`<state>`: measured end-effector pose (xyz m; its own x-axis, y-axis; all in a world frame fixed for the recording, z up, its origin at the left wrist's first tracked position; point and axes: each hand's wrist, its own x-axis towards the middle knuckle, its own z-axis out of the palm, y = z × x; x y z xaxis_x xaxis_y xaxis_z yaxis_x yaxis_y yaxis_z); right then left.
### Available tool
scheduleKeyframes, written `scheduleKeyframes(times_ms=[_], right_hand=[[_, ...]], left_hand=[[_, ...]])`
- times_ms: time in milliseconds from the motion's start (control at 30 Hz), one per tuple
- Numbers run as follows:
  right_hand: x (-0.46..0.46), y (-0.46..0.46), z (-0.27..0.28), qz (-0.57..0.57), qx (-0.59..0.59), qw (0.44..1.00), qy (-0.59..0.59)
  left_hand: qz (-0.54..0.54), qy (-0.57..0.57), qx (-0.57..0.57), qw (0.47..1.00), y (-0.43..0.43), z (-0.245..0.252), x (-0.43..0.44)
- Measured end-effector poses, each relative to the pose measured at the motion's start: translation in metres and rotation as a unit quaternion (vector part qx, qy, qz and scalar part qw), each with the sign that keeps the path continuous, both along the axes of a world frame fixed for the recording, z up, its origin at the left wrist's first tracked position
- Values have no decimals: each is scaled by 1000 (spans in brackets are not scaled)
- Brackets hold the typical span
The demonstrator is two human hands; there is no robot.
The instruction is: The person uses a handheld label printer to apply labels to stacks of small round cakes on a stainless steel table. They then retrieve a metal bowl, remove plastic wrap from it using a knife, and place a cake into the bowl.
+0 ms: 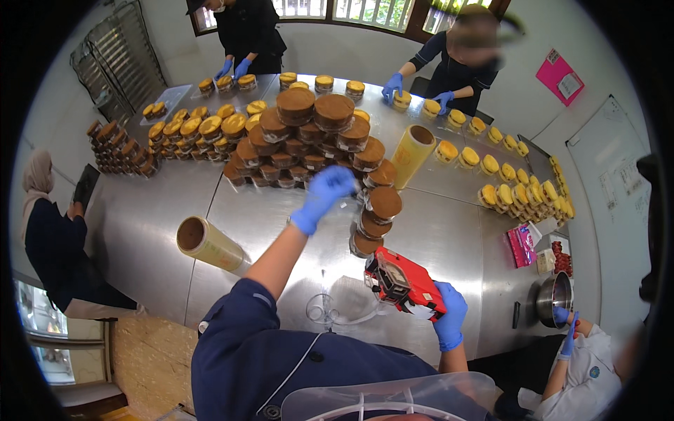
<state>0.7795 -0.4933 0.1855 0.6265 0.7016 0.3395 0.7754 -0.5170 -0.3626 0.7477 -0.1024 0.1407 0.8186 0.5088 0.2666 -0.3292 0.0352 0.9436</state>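
Note:
In a blue glove, my right hand grips a red handheld label gun above the steel table. My left hand, also gloved and blurred by motion, is over the table at the front of a tall pile of round brown-topped cakes in clear wrap or cups. Its fingers look curled, and whether they hold anything cannot be made out. Just right of it, a short row of stacked brown cakes runs towards me. A small white label lies near the left hand.
Rolls of plastic film stand left and right on the steel table. Yellow-topped cakes fill the back left; more line the right. Co-workers' gloved hands handle cakes at the far edge. Another person's hands are at a metal bowl.

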Motion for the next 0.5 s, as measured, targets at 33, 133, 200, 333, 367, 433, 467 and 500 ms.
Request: scheduleKeyframes(times_ms=[33, 133, 200, 333, 367, 433, 467, 500], right_hand=[[0, -2, -1, -3, 11, 1000, 1], [-2, -10, -2, -15, 9, 1000, 1], [-4, -16, -3, -20, 6, 1000, 4], [-9, -27, -4, -56, -85, 994, 47], [-10, -28, -4, -80, -140, 984, 72], [-13, -25, -3, -69, -144, 984, 76], [-15, -22, -3, -66, -148, 983, 82], [-16, -16, -2, -36, -116, 991, 61]], left_hand=[[104, -20, -5, 994, 21, 2, 13], [254, -52, 14, 966, 71, 2, 54], [298, -70, 26, 952, 89, -1, 69], [397, 20, 132, 908, 87, 4, 59], [421, 70, 156, 891, 79, 6, 49], [357, 111, 132, 918, 54, 9, 25], [243, 117, 160, 950, 32, 7, 13], [21, 97, 124, 987, 11, 4, 1]])
